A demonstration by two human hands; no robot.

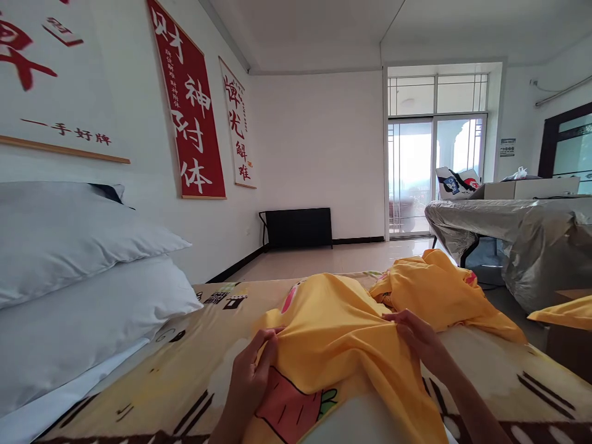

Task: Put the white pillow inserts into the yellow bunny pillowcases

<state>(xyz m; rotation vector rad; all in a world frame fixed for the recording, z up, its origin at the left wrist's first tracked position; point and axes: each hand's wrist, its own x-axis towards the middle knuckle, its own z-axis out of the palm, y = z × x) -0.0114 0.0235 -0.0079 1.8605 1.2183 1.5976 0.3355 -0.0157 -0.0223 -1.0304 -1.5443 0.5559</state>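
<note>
Stretched between my two hands is a yellow cloth (333, 314) with a pink carrot-like print near its lower edge. My left hand (252, 370) pinches its left side, thumb and fingers closed on the fabric. On the other side my right hand (416, 339) grips the cloth with its fingers closed. Something white shows beneath the cloth at the bottom of the view. Just beyond my right hand, a second bunched heap of yellow cloth (444, 290) lies on the patterned bed sheet (176, 351); I cannot tell whether the two are joined.
White pillows (92, 308) are stacked on the left of the bed. At the right stands a table (499, 213) under shiny plastic, bearing boxes and a printed bag. A black folded frame (300, 227) leans at the far wall. Another yellow cloth piece (567, 313) juts in at right.
</note>
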